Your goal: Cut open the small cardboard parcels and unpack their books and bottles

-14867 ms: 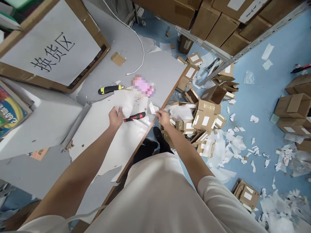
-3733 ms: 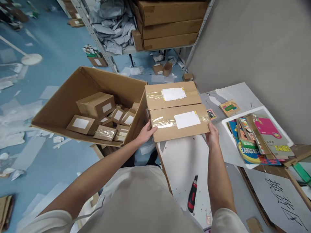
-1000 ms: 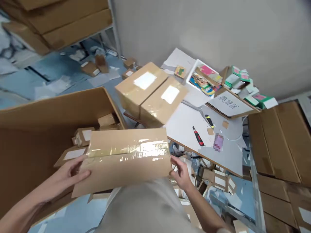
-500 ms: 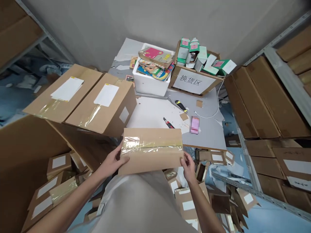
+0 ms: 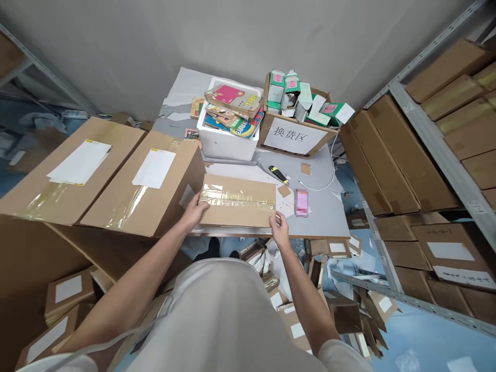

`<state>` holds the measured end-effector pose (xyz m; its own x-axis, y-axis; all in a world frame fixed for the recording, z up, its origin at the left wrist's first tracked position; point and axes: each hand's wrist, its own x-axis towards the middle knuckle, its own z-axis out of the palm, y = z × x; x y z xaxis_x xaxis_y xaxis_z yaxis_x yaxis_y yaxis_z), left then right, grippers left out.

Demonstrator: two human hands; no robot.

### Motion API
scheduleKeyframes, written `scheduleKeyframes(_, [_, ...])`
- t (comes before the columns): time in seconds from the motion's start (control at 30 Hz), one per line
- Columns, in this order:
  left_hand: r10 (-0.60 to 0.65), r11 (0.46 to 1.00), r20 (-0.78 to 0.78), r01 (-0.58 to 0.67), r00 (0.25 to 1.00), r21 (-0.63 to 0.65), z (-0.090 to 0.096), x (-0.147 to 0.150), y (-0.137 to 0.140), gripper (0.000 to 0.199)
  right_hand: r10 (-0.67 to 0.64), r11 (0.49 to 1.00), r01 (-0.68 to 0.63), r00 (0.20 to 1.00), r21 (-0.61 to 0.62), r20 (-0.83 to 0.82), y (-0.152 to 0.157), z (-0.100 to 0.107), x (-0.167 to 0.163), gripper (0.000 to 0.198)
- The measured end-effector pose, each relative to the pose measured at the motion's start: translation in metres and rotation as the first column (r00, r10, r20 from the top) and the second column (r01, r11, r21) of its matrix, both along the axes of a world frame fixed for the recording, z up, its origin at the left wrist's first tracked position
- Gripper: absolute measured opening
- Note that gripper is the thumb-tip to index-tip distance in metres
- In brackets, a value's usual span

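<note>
A flat cardboard box (image 5: 238, 213) with clear tape along its top is between my two hands, at the front part of the table (image 5: 329, 219). My left hand (image 5: 195, 211) is closed around its left end, thumb on top. At its right end, my right hand (image 5: 279, 227) grips the near corner with the thumb over the edge. Just beyond the box lie a black and yellow box cutter (image 5: 279, 175) and a small cardboard scrap (image 5: 284, 191). To its right is a pink, blurred rectangular item (image 5: 301, 203). The red cutter seen earlier is hidden now.
Two large taped cartons (image 5: 155, 181) stand left of the table. At its back are a white foam box (image 5: 228, 147) of books and a labelled carton (image 5: 271, 121) of green-white boxes. Shelves of cartons (image 5: 406, 155) line the right. Opened boxes (image 5: 344, 320) litter the floor.
Both hands have carried the box forward from near my body to over the table's front, covering the red cutter. My view has shifted a little.
</note>
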<state>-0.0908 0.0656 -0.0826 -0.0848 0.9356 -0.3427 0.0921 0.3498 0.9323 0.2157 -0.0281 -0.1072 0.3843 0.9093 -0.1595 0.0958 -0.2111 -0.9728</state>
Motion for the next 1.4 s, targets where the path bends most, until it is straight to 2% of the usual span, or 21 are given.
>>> scheduleKeyframes(0.17, [-0.084,0.993,0.174,0.067,0.981,0.102,-0.021,0.018,0.04,0.06,-0.115,0.993,0.115,0.988,0.014,0.105,0.027,0.001,0.006,0.055])
scheduleKeyframes(0.27, [-0.123,0.987,0.238,0.094,0.963,0.129,-0.022,0.028,0.059,0.064,-0.178,0.984,0.176,0.968,0.03,0.177,0.041,-0.003,0.007,0.056])
scheduleKeyframes(0.37, [-0.093,0.989,0.229,0.064,0.969,0.132,-0.019,0.032,0.067,0.068,-0.188,0.982,0.191,0.965,0.003,0.183,0.043,-0.009,0.005,0.06])
scheduleKeyframes(0.5, [-0.082,0.989,0.204,0.054,0.975,0.137,-0.027,0.024,0.049,0.069,-0.088,0.996,0.089,0.995,-0.015,0.048,0.029,-0.019,0.007,0.068])
scheduleKeyframes(0.63, [-0.18,0.978,0.13,0.164,0.975,0.125,-0.055,0.011,0.017,0.087,0.033,0.995,-0.037,0.999,-0.095,-0.041,0.019,-0.033,0.015,0.073])
scheduleKeyframes(0.73, [-0.197,0.975,0.028,0.193,0.98,0.11,-0.077,0.01,0.005,0.075,0.045,0.986,-0.047,0.999,-0.157,-0.018,0.023,-0.044,0.019,0.061])
scheduleKeyframes(0.83, [-0.163,0.981,0.039,0.158,0.986,0.114,-0.087,0.014,0.007,0.058,0.06,0.987,-0.06,0.998,-0.149,-0.005,0.032,-0.046,0.022,0.046])
scheduleKeyframes(0.9, [-0.132,0.985,0.038,0.127,0.99,0.113,-0.084,0.015,0.011,0.054,0.069,0.987,-0.067,0.998,-0.149,0.01,0.036,-0.04,0.024,0.043])
scheduleKeyframes(0.97, [-0.086,0.987,-0.012,0.087,0.996,0.135,-0.072,0.012,0.013,0.055,0.091,0.986,-0.083,0.995,-0.142,0.046,0.04,-0.029,0.027,0.04])
scheduleKeyframes(1.07, [-0.008,0.975,-0.195,0.051,0.981,0.218,-0.046,0.006,0.017,0.055,0.109,0.991,-0.09,0.97,-0.095,0.218,0.048,-0.008,0.029,0.033])
scheduleKeyframes(1.17, [0.037,0.965,-0.398,0.071,0.917,0.254,-0.024,0.002,0.023,0.053,0.099,0.993,-0.069,0.92,-0.091,0.379,0.062,0.008,0.026,0.036])
scheduleKeyframes(1.27, [0.017,0.983,-0.515,0.081,0.857,0.167,-0.02,0.001,0.034,0.051,0.166,0.979,-0.095,0.889,-0.181,0.427,0.077,0.012,0.019,0.041])
scheduleKeyframes(1.4, [-0.061,0.992,-0.554,0.111,0.831,0.056,-0.03,0.0,0.043,0.054,0.208,0.958,-0.092,0.875,-0.271,0.437,0.086,0.005,0.015,0.045])
